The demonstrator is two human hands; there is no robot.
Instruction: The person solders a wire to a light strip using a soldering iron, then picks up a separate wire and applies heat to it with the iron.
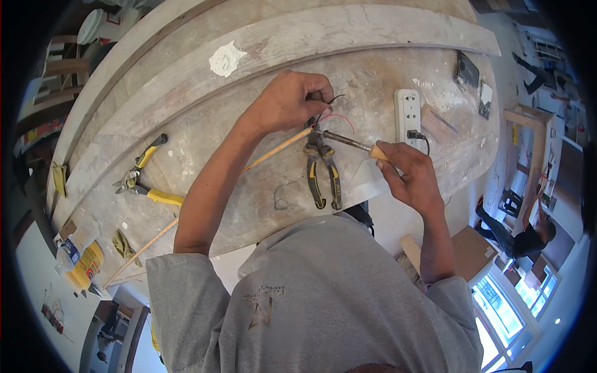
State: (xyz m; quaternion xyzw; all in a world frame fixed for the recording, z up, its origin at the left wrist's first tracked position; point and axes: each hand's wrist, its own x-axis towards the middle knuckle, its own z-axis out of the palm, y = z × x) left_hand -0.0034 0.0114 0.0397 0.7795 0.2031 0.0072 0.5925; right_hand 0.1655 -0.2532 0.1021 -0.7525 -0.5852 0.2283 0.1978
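My left hand (292, 99) is closed, fingertips pinching a thin black wire (337, 98) beside a curved red wire (345, 118). My right hand (407, 174) grips the wooden handle of a soldering iron (348, 140). Its metal shaft points left, the tip right at the wire joint under my left fingers. Here also ends a long thin orange strip (277, 151), which runs down to the left behind my left forearm. Combination pliers (323, 171) with black and yellow handles lie just below, jaws close to the joint.
A white power strip (407, 115) with a black plug stands right of my hands. Yellow-handled snips (143, 174) lie at the left. Curved boards (280, 46) span the back of the worktable (230, 205). A dark phone-like object (466, 71) sits far right. Other people (528, 233) are farther off.
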